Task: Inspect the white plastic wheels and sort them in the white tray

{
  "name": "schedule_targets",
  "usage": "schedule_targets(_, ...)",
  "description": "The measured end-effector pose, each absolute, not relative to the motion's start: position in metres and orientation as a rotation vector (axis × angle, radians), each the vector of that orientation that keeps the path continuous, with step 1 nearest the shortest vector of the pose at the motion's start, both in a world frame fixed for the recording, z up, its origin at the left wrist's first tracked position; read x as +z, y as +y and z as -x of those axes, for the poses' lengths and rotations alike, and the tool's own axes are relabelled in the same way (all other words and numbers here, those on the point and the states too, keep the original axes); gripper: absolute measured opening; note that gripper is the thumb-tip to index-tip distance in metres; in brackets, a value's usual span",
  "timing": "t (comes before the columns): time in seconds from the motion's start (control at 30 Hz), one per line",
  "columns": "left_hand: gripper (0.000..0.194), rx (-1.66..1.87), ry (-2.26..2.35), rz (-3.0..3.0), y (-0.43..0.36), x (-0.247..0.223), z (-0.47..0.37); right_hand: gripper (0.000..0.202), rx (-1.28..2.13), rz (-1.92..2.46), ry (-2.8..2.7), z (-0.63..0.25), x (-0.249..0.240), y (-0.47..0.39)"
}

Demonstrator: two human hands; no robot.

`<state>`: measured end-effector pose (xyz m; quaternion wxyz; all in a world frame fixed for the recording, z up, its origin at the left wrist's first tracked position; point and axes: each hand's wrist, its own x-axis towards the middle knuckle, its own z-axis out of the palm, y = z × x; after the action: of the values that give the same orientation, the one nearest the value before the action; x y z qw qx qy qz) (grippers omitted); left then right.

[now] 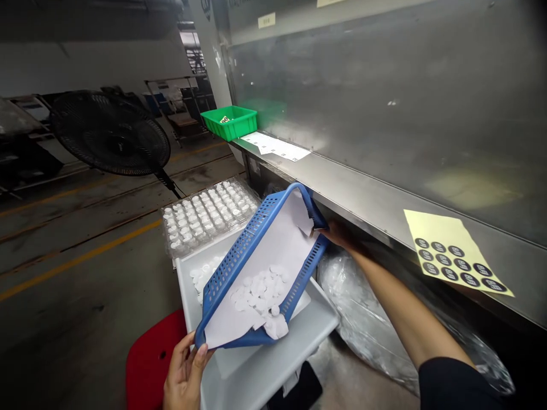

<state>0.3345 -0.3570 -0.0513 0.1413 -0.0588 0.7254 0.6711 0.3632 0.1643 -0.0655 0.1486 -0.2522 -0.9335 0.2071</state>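
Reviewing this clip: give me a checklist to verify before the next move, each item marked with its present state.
1. Left hand grips the near corner of the blue basket: ok.
2. Right hand closed firmly at the basket's far end: cannot tell; its fingers are largely hidden.
3. Basket level: not ok; it is tilted.
4. White pieces inside the basket: ok; most lie heaped on the paper lining.
5. Lining neat: not ok; its edge is ragged beside the right hand.
6. Basket clear of the grey tray: cannot tell from this single view.
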Motion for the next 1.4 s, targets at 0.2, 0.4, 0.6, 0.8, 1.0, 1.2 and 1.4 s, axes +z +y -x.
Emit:
schedule_targets(0.2,0.039,1.901,2.231,0.082,-0.363,-0.069,-0.346,0.026,0.548,0.73,-2.71,-0.366,-0.073,0.164)
schedule_targets(0.4,0.035,1.957,2.311,-0.095,-0.363,-0.088,-0.366,0.025,0.554,0.67,-2.607,-0.362,-0.065,0.164)
schedule_targets(0.6,0.029,2.068,2.457,-0.374,-0.358,-0.105,-0.383,0.028,0.564,0.653,-2.502,-0.354,-0.057,0.159)
schedule_targets(0.8,0.029,2.076,2.514,-0.576,-0.363,-0.126,-0.383,0.029,0.579,0.65,-2.461,-0.355,-0.051,0.147)
schedule_targets(1.0,0.03,2.026,2.505,-0.645,-0.372,-0.138,-0.38,0.024,0.557,0.685,-2.496,-0.36,-0.044,0.141)
schedule_targets(1.2,0.03,1.99,2.476,-0.652,-0.376,-0.144,-0.38,0.024,0.518,0.724,-2.494,-0.366,-0.038,0.136)
schedule_targets(1.4,0.03,1.963,2.448,-0.635,-0.382,-0.143,-0.373,0.026,0.497,0.783,-2.468,-0.387,-0.033,0.129)
